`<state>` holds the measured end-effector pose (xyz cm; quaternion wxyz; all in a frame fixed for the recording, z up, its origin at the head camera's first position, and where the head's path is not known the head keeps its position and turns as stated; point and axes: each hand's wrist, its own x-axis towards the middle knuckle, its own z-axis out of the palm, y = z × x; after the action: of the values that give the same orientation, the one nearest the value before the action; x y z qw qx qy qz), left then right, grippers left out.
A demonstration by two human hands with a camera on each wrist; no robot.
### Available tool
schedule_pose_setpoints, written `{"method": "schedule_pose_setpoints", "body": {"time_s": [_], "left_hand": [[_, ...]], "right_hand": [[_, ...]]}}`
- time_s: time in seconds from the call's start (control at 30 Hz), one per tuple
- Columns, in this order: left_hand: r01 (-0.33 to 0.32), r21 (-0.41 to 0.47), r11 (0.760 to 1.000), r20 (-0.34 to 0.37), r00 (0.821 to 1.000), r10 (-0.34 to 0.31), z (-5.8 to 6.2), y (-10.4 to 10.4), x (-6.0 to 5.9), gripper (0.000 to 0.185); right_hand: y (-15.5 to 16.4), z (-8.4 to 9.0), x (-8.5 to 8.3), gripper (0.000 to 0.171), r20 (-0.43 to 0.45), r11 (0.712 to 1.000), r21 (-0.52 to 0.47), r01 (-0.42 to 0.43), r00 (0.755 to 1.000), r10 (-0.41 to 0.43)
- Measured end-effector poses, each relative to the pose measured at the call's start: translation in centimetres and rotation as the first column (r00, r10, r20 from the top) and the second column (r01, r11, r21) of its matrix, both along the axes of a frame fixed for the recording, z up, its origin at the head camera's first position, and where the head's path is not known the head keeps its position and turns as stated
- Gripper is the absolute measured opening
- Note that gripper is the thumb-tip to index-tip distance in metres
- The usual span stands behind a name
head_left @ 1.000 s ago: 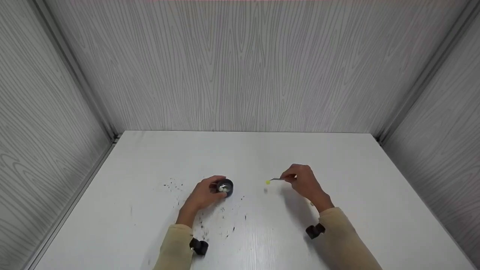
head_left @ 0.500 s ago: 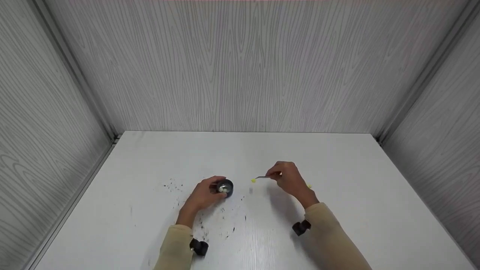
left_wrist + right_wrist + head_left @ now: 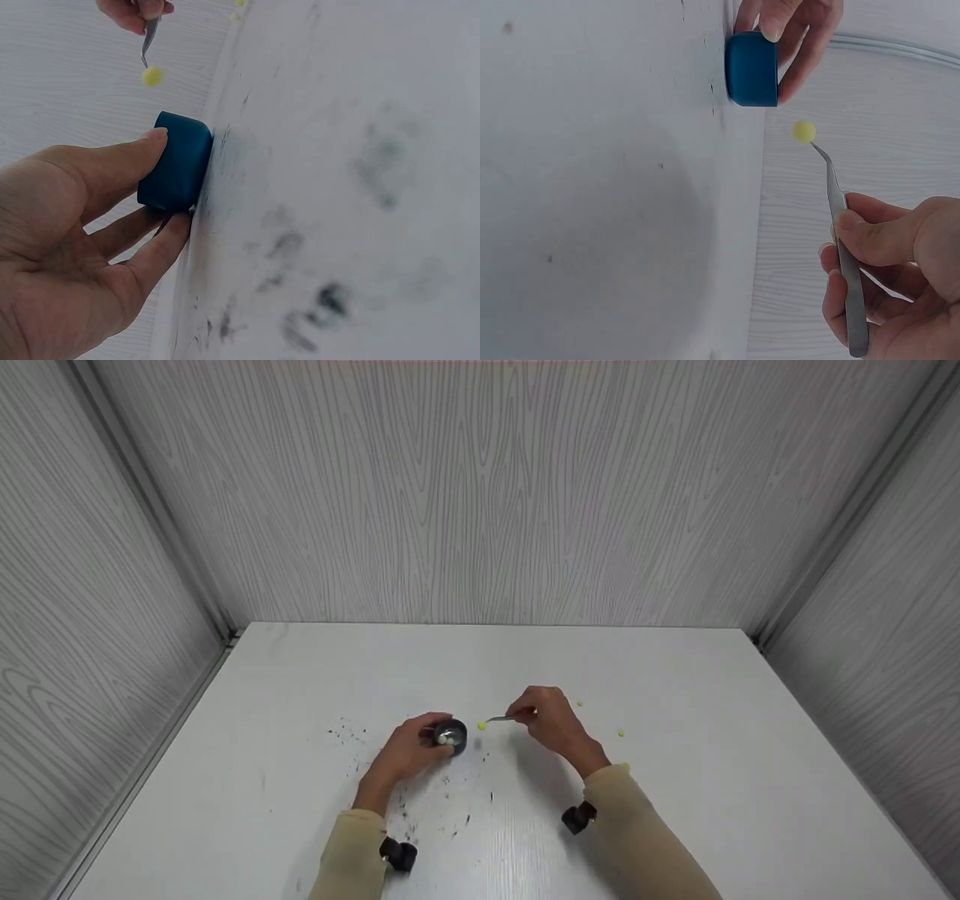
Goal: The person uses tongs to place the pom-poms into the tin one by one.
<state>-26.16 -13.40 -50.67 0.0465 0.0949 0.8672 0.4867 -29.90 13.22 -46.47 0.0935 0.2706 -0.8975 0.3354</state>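
One small yellow ball [image 3: 482, 726] sits at the bent tip of the tweezers [image 3: 847, 277], in the air just to the right of the blue cup [image 3: 178, 161] and apart from it, at about rim height or slightly above. That short sideways gap looks like the relation that counts: from the right hand [image 3: 553, 724] the ball lies to the left, at the far end of the tool, whose long axis runs roughly level across the surface [image 3: 675, 810] towards the cup. The right hand's thumb and fingers pinch the tweezers along the shaft, touching only the metal and not the ball. The left hand [image 3: 405, 748] has its thumb and fingers curled about the cup's left side, which stands upright with its mouth up and a few pale balls [image 3: 446, 740] inside. The ball seems closer to the cup wall than to the right fingers; more yellow balls [image 3: 621, 733] lie well to the right, near the right forearm
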Motion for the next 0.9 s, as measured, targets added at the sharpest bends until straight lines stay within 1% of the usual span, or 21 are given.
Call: {"method": "schedule_pose_setpoints", "body": {"time_s": [0.4, 0.6, 0.9], "left_hand": [[-0.003, -0.018, 1.0, -0.009, 1.0, 0.002, 0.1, 0.0, 0.0, 0.053], [0.006, -0.011, 1.0, -0.016, 1.0, -0.006, 0.1, 0.1, 0.1, 0.052], [-0.003, 0.005, 1.0, -0.001, 1.0, 0.003, -0.1, 0.1, 0.0, 0.053]], "right_hand": [[-2.0, -0.2, -0.1, 0.019, 0.008, 1.0, 0.019, -0.02, 1.0, 0.02], [-2.7, -0.4, -0.2, 0.018, 0.037, 1.0, 0.018, -0.023, 0.999, 0.022], [-3.5, -0.8, -0.5, 0.021, 0.075, 0.999, 0.028, -0.029, 0.997, 0.027]]}}
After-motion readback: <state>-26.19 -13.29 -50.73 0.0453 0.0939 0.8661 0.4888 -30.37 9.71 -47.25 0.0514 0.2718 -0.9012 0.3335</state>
